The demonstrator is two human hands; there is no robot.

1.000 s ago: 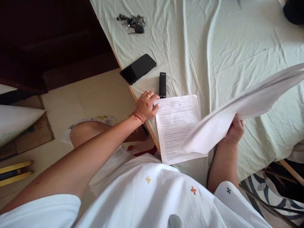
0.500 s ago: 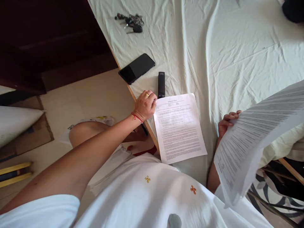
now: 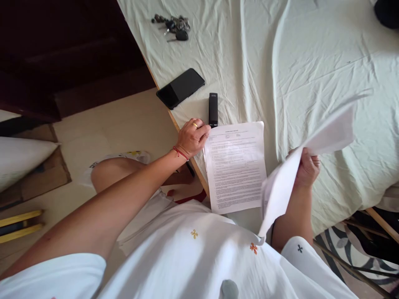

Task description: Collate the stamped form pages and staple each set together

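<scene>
A printed sheet of paper point(image 3: 238, 170) lies on the cloth-covered table in front of me, its edge by my shirt. My left hand point(image 3: 193, 136) has its fingers closed at the top left corner of this sheet. A black stapler point(image 3: 213, 109) lies just above that corner, close to my fingertips. On the right, my right hand point(image 3: 307, 168) grips loose papers point(image 3: 285, 182), which are bent and tilted up, seen nearly edge-on. Part of that hand is hidden behind them. Their lower left edge overlaps the right side of the printed sheet.
A black phone point(image 3: 181, 88) lies near the table's left edge. Farther off is a bunch of keys point(image 3: 174, 28). The pale tablecloth point(image 3: 311, 62) is wrinkled. A dark object point(image 3: 387, 13) sits at the far right corner.
The papers in my right hand have swung left and turned from facing me to nearly edge-on. The sheet under my left hand has shifted slightly right.
</scene>
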